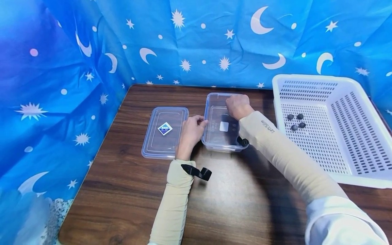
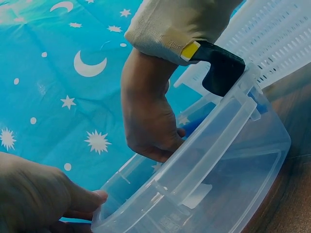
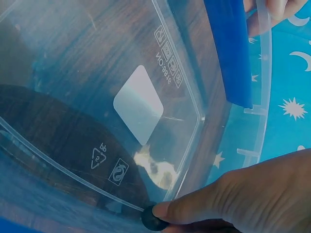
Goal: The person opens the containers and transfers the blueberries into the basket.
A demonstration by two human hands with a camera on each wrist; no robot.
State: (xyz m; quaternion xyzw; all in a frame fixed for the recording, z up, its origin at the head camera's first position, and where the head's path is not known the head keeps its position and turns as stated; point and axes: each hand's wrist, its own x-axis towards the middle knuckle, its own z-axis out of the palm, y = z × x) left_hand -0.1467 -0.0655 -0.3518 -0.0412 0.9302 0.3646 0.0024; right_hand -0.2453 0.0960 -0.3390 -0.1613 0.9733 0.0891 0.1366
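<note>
A clear plastic box (image 1: pixel 225 147) stands uncovered on the table. My right hand (image 1: pixel 239 107) reaches inside it near the far right corner. Its thumb and fingers pinch a small dark ball (image 3: pixel 154 221), low in the corner of the box. My left hand (image 1: pixel 192 132) holds the box's left rim, thumb and fingertips at its edge. Left of the box lies its flat clear lid (image 1: pixel 154 137) with a blue-and-white diamond label, partly behind the left hand. A white sticker (image 3: pixel 139 104) shows on the bottom of the box.
At the right stands a large white slotted basket (image 1: pixel 306 92), with several dark balls (image 1: pixel 294 127) on its floor. The brown wooden table (image 1: pixel 122 190) meets a blue star-and-moon cloth (image 1: pixel 202 44) at the back and left. A black strap (image 1: pixel 197 172) sticks out from my left wrist.
</note>
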